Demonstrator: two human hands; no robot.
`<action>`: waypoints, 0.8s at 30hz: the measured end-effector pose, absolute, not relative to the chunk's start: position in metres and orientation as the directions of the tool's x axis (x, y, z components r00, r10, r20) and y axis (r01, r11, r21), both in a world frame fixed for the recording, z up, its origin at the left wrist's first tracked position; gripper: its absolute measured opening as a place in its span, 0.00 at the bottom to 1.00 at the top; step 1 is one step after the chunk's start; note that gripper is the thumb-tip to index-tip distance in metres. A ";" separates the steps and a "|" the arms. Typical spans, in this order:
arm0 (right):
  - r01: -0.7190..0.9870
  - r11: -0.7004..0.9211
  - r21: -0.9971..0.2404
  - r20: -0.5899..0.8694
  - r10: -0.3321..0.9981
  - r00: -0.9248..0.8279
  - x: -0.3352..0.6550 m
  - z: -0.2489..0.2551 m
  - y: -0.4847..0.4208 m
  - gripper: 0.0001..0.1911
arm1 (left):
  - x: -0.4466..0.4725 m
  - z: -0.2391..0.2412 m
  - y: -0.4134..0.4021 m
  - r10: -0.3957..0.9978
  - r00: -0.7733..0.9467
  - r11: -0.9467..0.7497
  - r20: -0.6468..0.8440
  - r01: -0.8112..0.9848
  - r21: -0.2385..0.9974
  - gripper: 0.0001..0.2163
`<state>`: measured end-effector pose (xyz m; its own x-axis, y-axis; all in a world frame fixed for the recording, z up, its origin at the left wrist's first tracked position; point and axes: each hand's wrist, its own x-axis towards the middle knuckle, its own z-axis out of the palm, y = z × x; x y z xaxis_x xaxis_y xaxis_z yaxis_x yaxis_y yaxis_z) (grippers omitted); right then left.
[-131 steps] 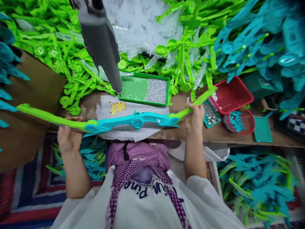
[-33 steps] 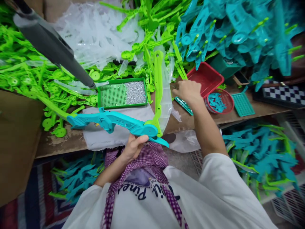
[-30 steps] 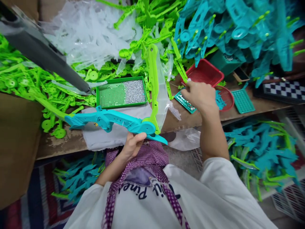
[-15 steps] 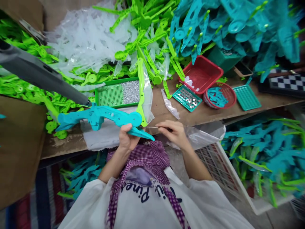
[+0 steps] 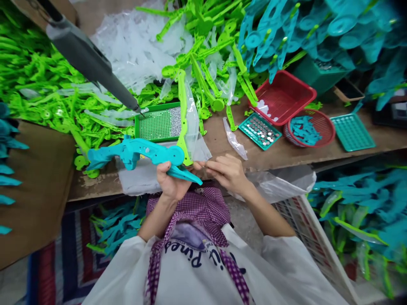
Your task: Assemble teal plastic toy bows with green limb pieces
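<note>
My left hand (image 5: 173, 183) is closed around the blue plastic part (image 5: 149, 151), a long piece with a round disc and a pointed end toward my right hand. Its fingertips reach past the part to the right. My right hand (image 5: 230, 173) pinches a thin metal rod (image 5: 204, 167), mostly hidden by fingers, close to the left fingertips. Just beyond the disc stands a lime-green arm (image 5: 182, 123) with a clear plastic piece (image 5: 191, 118) beside it; whether it joins the blue part I cannot tell. A grey power screwdriver (image 5: 92, 63) points down at the green tray (image 5: 155, 139).
Lime-green parts (image 5: 41, 84) and clear pieces (image 5: 136, 46) are heaped behind. To the right are a red basket (image 5: 286, 95), a teal tray of metal discs (image 5: 260, 130), a round basket (image 5: 329, 131) and a white crate (image 5: 330, 250) of parts. A cardboard box (image 5: 34, 190) stands left.
My view has shifted, so the bench appears moved right. My hands have come closer together, the left fingertips now near the rod, which shows less. The screwdriver hangs more steeply.
</note>
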<state>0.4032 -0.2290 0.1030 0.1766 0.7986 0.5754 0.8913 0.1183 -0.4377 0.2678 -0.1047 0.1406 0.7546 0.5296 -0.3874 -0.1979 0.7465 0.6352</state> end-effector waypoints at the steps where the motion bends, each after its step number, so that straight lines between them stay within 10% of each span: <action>1: 0.890 0.126 -0.438 0.565 0.809 0.164 0.403 0.103 -0.227 0.17 | 0.268 0.141 -0.105 0.535 0.745 0.743 -0.398 -0.191 0.642 0.20; 9: 0.710 0.200 -0.675 0.362 0.929 0.082 0.436 0.118 -0.241 0.16 | 0.264 0.136 -0.104 0.532 0.714 0.760 -0.456 -0.165 0.629 0.22; 14: 0.575 -0.263 -0.775 0.225 0.736 0.639 0.446 0.094 -0.264 0.15 | 0.262 0.119 -0.091 0.520 0.650 0.779 -0.554 -0.095 0.620 0.19; 19: 0.572 -0.642 -0.511 0.126 0.602 0.789 0.425 0.064 -0.240 0.18 | 0.263 0.101 -0.091 0.451 0.602 0.819 -0.658 0.014 0.574 0.16; 24: 0.400 -0.444 -0.802 0.141 0.510 0.849 0.415 0.065 -0.200 0.28 | 0.252 0.091 -0.093 0.359 0.662 0.820 -0.657 0.113 0.562 0.19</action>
